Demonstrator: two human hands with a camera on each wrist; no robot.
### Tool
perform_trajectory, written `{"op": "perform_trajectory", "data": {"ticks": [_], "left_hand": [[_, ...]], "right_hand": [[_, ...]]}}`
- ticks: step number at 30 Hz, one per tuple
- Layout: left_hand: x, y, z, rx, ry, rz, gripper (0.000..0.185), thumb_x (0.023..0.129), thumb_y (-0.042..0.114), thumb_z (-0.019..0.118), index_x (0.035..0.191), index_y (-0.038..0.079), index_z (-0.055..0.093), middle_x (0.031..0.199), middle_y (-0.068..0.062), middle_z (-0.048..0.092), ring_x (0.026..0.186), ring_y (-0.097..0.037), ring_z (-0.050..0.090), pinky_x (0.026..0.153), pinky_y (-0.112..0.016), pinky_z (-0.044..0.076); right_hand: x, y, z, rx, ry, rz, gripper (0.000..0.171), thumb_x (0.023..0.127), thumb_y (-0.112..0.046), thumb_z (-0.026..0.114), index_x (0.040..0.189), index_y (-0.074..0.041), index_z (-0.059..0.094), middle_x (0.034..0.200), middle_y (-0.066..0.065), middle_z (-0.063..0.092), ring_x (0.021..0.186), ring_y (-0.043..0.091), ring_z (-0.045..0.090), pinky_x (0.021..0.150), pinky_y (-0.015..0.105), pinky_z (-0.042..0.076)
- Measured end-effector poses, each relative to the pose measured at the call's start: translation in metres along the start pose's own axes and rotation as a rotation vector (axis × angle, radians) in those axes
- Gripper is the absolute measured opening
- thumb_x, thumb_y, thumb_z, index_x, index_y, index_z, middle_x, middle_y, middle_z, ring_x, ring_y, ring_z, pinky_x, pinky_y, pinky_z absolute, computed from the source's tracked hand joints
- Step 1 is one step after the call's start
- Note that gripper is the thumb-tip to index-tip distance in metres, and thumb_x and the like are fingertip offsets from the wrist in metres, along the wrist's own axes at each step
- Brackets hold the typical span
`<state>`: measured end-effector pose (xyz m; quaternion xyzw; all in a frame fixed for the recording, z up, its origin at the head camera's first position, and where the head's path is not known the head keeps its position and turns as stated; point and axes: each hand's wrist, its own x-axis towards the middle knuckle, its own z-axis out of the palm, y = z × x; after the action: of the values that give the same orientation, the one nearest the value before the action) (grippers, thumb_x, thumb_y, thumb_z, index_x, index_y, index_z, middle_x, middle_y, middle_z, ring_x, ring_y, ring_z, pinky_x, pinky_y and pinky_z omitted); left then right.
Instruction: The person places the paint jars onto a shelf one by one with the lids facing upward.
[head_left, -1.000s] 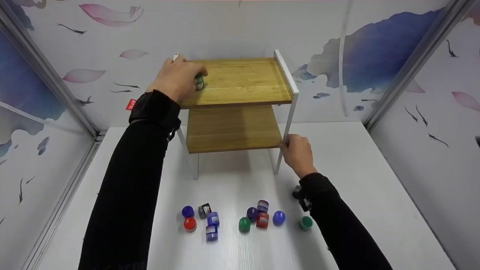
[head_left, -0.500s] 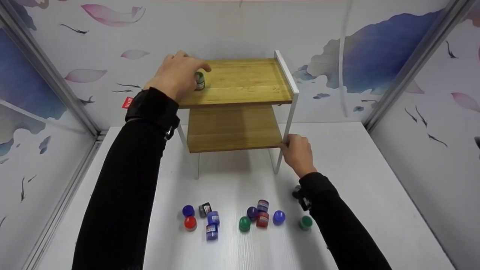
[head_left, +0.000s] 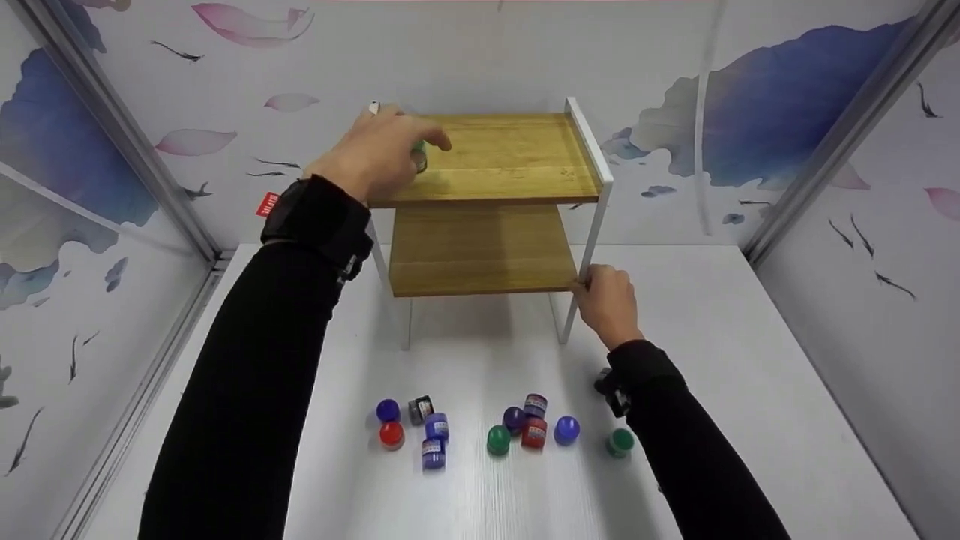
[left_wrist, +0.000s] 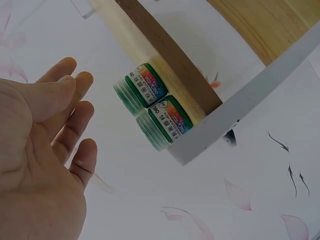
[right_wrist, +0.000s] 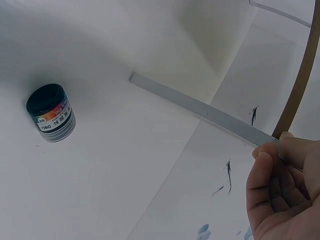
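Note:
My left hand (head_left: 381,154) hovers over the left end of the wooden top shelf (head_left: 495,161) of a two-tier rack. Its fingers are loosely bent and hold nothing. Two green-labelled paint jars (left_wrist: 165,122) stand side by side on that shelf by the white end frame, apart from the hand in the left wrist view. The head view shows only part of a jar (head_left: 420,157) beside the hand. My right hand (head_left: 609,301) pinches the rack's white right leg (right_wrist: 200,110) where it meets the lower shelf (head_left: 484,255).
Several paint jars lie or stand on the white table: a left group with a red jar (head_left: 391,435), a middle group with a green jar (head_left: 498,440), and another green jar (head_left: 620,442) at right. A dark-capped jar (right_wrist: 51,112) is near my right wrist. Patterned walls enclose the table.
My left hand has drawn back from the jar, its index finger now more extended. The head view has shifted slightly, moving everything a little rightward. The right hand keeps its hold on the rack.

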<state>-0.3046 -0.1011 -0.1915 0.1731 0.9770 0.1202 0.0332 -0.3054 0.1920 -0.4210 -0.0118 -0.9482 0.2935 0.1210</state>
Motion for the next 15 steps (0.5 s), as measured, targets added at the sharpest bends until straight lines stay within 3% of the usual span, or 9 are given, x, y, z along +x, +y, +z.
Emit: {"op": "perform_trajectory", "data": {"ticks": [7,15], "left_hand": [[-0.001,0.013,0.013,0.044,-0.009,0.120,0.040,0.101,0.005,0.044,0.135,0.022,0.056,0.144,-0.005,0.051,0.139,-0.030,0.035,0.117,-0.047,0.025],[-0.004,0.030,0.036,0.023,0.015,0.259,0.039,0.100,0.002,0.045,0.129,0.021,0.061,0.138,0.002,0.058,0.134,-0.023,0.044,0.115,-0.039,0.030]], "right_hand": [[0.001,0.003,0.000,0.000,0.010,-0.005,0.014,0.090,-0.008,0.064,0.086,0.004,0.070,0.082,0.020,0.072,0.071,0.029,0.067,0.065,0.041,0.053],[0.001,0.002,0.001,0.006,-0.009,-0.008,0.015,0.090,-0.009,0.064,0.088,0.004,0.070,0.084,0.020,0.072,0.075,0.030,0.069,0.068,0.042,0.054]]}}
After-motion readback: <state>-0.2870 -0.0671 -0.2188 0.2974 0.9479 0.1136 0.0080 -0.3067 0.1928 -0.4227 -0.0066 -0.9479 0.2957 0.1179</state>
